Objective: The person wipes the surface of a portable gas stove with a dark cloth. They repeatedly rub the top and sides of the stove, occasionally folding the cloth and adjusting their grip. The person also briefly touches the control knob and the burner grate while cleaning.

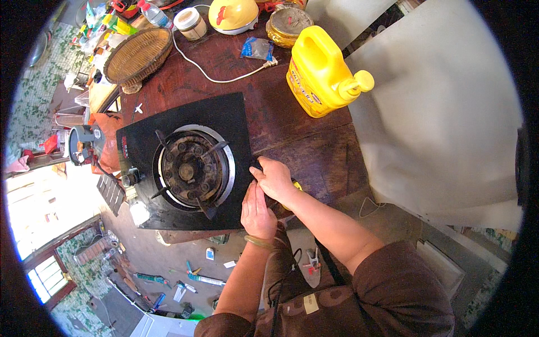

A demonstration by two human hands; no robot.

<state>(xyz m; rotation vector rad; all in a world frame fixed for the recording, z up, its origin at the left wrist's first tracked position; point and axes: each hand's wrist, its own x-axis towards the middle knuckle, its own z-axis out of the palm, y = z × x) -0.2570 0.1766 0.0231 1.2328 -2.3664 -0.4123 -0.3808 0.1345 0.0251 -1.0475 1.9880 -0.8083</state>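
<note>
A single-burner gas stove with a black glass top (141, 143) lies on the dark red wooden table (294, 147). Its round burner (186, 172) sits inside a metal ring with pot supports. At the stove's right edge, my right hand (273, 179) has its fingers curled by a small dark part that it mostly covers; whether it grips that part I cannot tell. Just below, my left hand (257, 210) lies with fingers extended along the stove's edge, touching or nearly touching the right hand. A yellow object (297, 185) shows partly behind my right wrist.
A yellow jug (316, 80) stands beyond my right hand. Farther back are a wicker basket (139, 54), a white cable (210, 78), a blue plastic packet (257, 49), a golden pot (280, 38) and a yellow-lidded appliance (233, 14). Tools, including a caulking gun (206, 279), lie on the floor.
</note>
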